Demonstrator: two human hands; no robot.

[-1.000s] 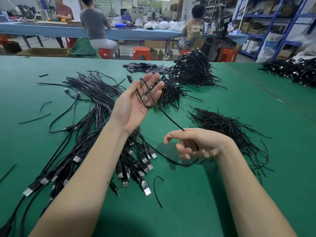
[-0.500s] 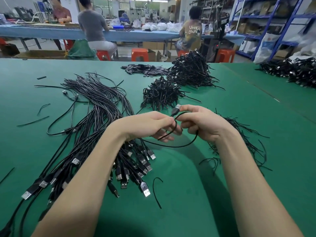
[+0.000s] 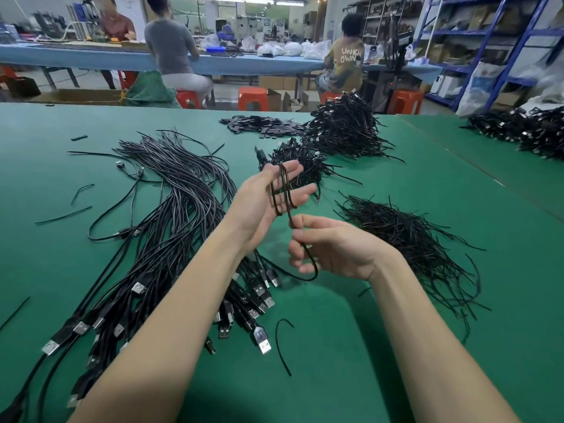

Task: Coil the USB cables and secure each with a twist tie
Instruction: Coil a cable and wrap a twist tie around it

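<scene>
The right hand (image 3: 335, 251) pinches one cable (image 3: 285, 193) between thumb and forefinger, a slack loop hanging under it just above the desk (image 3: 351, 361). The left hand (image 3: 268, 196) stands with straight fingers, two or three turns of that cable wound round them. This looks like mid-coil; next, the tail needs winding up, then a tie from the ties (image 3: 406, 239) heaped toward the desk's right edge. Uncoiled cables (image 3: 171, 215), too many to count, fan across the left side. Two coiled piles (image 3: 341, 129) lie toward the far edge; one stray tie (image 3: 280, 346) lies near the near edge.
</scene>
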